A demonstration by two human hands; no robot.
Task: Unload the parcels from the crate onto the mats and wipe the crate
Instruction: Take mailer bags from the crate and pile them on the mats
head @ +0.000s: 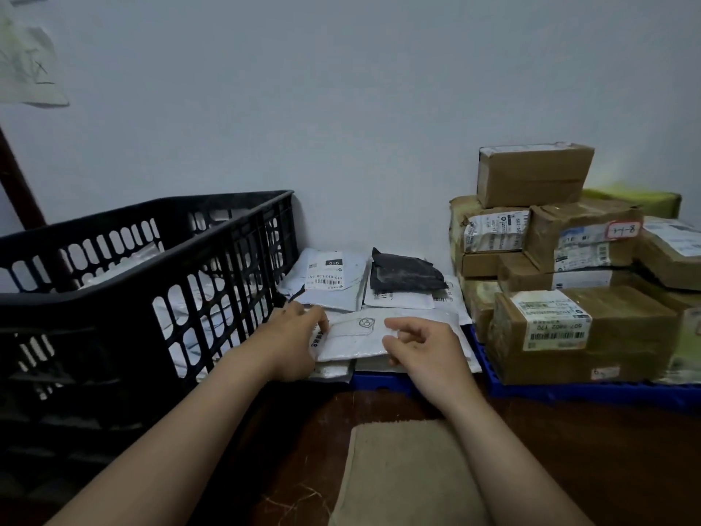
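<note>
The black plastic crate point(212, 237) stands at the left, with several white parcels point(205, 298) showing through its slots. Just right of it, a white padded envelope point(356, 336) lies on top of a pile of flat white mailers point(330, 279) on a blue mat point(379, 381). My left hand point(299, 336) grips the envelope's left edge. My right hand point(421, 347) hovers over its right part with fingers loosely curled and nothing held between them. A beige cloth point(402, 472) lies on the brown surface near me.
A black poly bag point(406, 277) sits on the mailer pile by the wall. Stacked cardboard boxes point(569, 290) fill a second blue mat point(588, 392) at the right. The white wall runs close behind everything.
</note>
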